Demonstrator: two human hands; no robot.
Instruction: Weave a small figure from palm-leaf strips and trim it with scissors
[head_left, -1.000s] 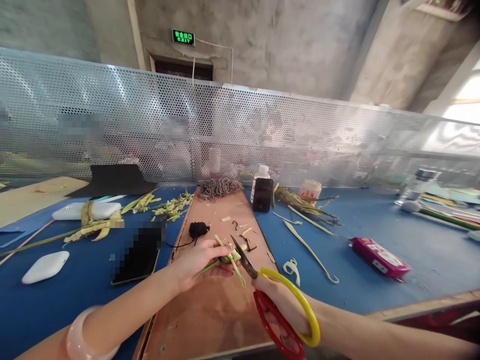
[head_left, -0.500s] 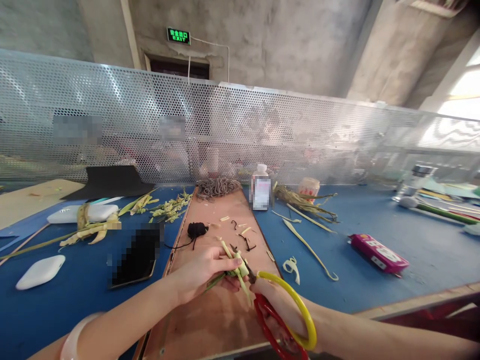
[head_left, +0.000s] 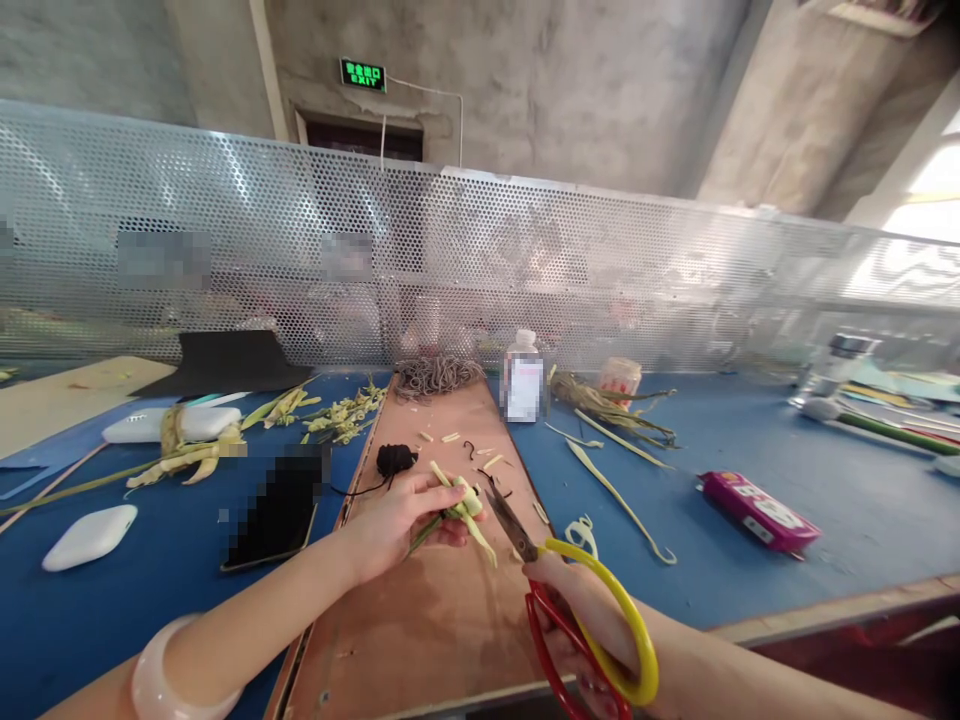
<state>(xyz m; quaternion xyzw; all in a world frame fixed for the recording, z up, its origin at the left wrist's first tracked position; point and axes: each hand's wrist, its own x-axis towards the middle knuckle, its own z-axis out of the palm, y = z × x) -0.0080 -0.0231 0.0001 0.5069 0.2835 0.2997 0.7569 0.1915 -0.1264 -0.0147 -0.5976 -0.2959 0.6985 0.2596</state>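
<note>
My left hand (head_left: 412, 515) pinches a small pale-green bundle of plant strips (head_left: 466, 500), with leafy ends hanging out below and a thin strip sticking up. My right hand (head_left: 577, 610) grips a pair of scissors (head_left: 517, 525) with one yellow and one red handle. The blades are nearly together and point up and left, just right of the bundle and apart from it. Both hands are over the brown board (head_left: 420, 620). Beyond the left hand lies a ball of black cord (head_left: 395, 459), and pale clippings (head_left: 492, 462) are scattered near the blades.
A bottle (head_left: 523, 380) and a heap of grey-brown cord (head_left: 437, 377) stand at the back. Dried strips (head_left: 611, 405) and a purple packet (head_left: 761, 512) lie right on the blue table. Left are a phone (head_left: 277, 510), a white case (head_left: 90, 537) and flower sprigs (head_left: 349, 412).
My right hand has drawn the scissors right and away from the bundle, and the blades have come free of it. My left hand has shifted slightly left, still holding the bundle.
</note>
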